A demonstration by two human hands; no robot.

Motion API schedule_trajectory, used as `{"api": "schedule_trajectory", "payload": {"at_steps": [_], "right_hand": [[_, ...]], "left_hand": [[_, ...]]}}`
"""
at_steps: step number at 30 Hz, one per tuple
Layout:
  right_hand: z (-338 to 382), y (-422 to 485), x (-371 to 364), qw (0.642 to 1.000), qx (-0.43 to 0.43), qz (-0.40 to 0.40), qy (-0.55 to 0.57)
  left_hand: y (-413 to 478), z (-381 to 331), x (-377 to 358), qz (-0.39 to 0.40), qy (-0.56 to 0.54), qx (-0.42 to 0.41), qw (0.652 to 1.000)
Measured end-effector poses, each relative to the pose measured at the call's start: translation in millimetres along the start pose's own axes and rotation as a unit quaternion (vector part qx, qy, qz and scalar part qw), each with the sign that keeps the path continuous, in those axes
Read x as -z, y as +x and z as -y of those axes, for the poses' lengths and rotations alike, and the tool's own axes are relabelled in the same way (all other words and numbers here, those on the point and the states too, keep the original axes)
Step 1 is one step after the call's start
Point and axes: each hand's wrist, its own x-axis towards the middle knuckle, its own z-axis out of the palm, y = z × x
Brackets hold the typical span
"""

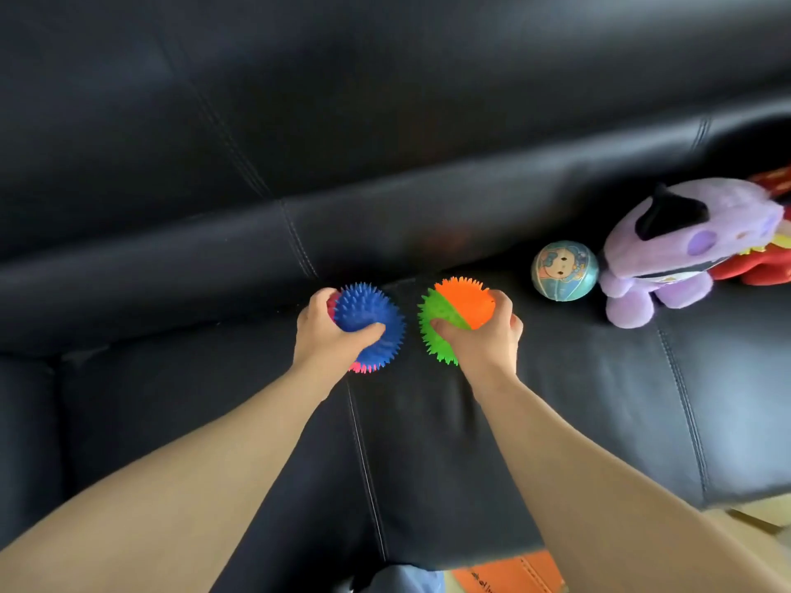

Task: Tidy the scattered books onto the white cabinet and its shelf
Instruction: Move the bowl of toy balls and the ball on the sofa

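Both occupied: left hand (329, 331) grips blue-pink spiky ball (368, 318), right hand (483, 336) grips orange-green spiky ball (460, 308), just apart over black sofa (385, 207). No book or cabinet in view; bearing cannot be told.

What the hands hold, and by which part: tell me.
The left hand grips the blue-and-pink spiky ball round its near left side; right hand grips the orange-and-green spiky ball round its near right side.
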Motion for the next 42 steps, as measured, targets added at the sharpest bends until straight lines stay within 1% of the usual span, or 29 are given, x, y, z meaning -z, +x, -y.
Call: {"api": "schedule_trajectory", "payload": {"at_steps": [3,5,8,11,13,16,20,23,29,31,33,35,39,42], "right_hand": [[8,-32,9,0.991,-0.027,-0.002,0.132],[17,-55,17,0.976,-0.040,-0.002,0.213],[31,-96,34,0.949,-0.045,0.004,0.312],[35,-152,53,0.914,-0.028,-0.003,0.404],[29,-194,60,0.895,-0.012,-0.018,0.446],[8,-253,63,0.867,-0.004,-0.045,0.497],[-33,-320,62,0.830,-0.002,-0.083,0.552],[-69,-364,67,0.801,-0.002,-0.128,0.585],[-152,-453,91,0.723,0.012,-0.241,0.647],[-181,-488,101,0.694,0.019,-0.281,0.663],[-218,-529,107,0.655,0.028,-0.329,0.679],[-266,-575,106,0.621,0.033,-0.379,0.685],[-341,-651,92,0.577,0.031,-0.438,0.689],[-408,-717,76,0.546,0.020,-0.480,0.686]], "left_hand": [[-23,-14,25,0.022,-0.162,0.047,0.985],[-37,-26,41,0.036,-0.237,0.071,0.968],[-62,-39,67,0.053,-0.298,0.087,0.949],[-104,-54,99,0.100,-0.332,0.081,0.934],[-138,-58,122,0.136,-0.338,0.071,0.929],[-185,-53,148,0.182,-0.315,0.053,0.930],[-242,-41,162,0.254,-0.272,0.017,0.928],[-283,-28,154,0.309,-0.231,-0.010,0.923],[-375,-1,115,0.393,-0.143,-0.071,0.905],[-413,13,101,0.427,-0.120,-0.090,0.892],[-457,33,88,0.465,-0.090,-0.104,0.875],[-508,64,78,0.505,-0.053,-0.120,0.853],[-586,125,65,0.555,-0.001,-0.137,0.821],[-654,191,62,0.583,0.029,-0.118,0.803]]}}
